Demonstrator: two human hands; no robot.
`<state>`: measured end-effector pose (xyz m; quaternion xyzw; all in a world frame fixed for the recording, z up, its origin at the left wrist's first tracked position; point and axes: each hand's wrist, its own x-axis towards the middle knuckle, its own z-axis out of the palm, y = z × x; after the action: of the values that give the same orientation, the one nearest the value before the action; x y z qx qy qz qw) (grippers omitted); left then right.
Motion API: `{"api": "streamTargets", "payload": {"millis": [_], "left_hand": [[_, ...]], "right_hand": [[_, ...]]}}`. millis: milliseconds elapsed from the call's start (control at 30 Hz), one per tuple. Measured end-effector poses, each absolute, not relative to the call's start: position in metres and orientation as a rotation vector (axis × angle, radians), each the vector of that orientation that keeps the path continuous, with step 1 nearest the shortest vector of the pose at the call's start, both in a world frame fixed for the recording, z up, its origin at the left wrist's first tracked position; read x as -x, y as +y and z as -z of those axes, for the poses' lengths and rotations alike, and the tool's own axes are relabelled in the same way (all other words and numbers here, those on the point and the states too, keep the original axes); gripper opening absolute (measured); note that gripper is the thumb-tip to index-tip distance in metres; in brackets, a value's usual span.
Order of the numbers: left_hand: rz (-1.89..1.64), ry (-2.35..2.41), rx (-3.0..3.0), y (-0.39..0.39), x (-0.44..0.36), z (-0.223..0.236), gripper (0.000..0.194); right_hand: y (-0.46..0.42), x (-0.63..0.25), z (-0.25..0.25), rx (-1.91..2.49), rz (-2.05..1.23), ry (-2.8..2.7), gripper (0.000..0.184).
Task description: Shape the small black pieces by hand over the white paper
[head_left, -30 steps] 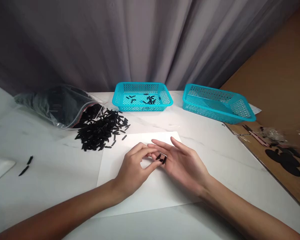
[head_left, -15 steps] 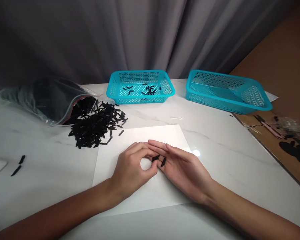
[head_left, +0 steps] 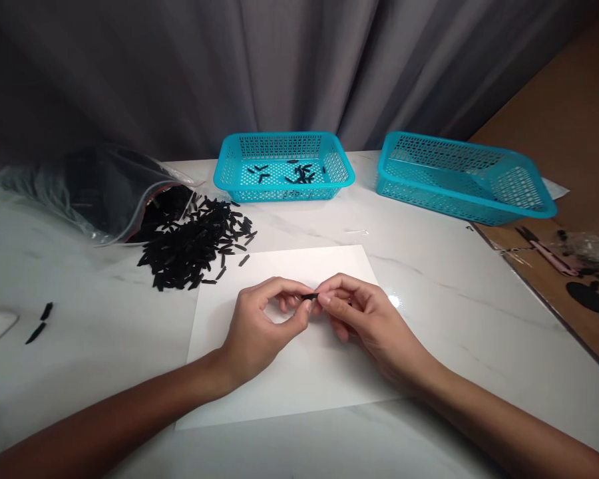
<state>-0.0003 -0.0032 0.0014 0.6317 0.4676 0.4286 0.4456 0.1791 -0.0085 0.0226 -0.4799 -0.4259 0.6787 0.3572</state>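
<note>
Between my two hands, above a white sheet (head_left: 259,392), is a small black strip (head_left: 309,297). My left hand (head_left: 264,316) pinches its left end between thumb and forefinger. The right end sits in the fingertips of my right hand (head_left: 367,316), whose other fingers curl under. Whether a second strip lies inside the right hand is hidden. Left of the sheet, a heap of similar black strips (head_left: 184,253) spills from an open clear zip bag (head_left: 94,199).
A blue basket (head_left: 224,189) at the back holds several black strips. Another blue basket (head_left: 429,205) stands to its right. Two strips (head_left: 40,324) lie far left. Pink-handled tweezers (head_left: 549,256) and black pieces (head_left: 594,299) lie on the brown surface at right.
My right hand has turned from an open palm with black strips on it to a pinch. Its fingertips now meet the left hand's at one strip.
</note>
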Motion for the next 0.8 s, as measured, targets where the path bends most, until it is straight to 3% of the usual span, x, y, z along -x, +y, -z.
{"api": "streamTargets", "payload": {"millis": [233, 800], "left_hand": [[-1.071, 1.116, -1.370, 0.0001, 0.0022, 0.0017, 0.025], [-1.101, 1.142, -1.416, 0.0008, 0.0023, 0.0010, 0.010]], "right_hand": [[-0.0078, -0.1796, -0.0223, 1.306, -1.668, -1.101, 0.023], [-0.0045, -0.1828, -0.0244, 1.330, -1.439, -1.333, 0.021]]}}
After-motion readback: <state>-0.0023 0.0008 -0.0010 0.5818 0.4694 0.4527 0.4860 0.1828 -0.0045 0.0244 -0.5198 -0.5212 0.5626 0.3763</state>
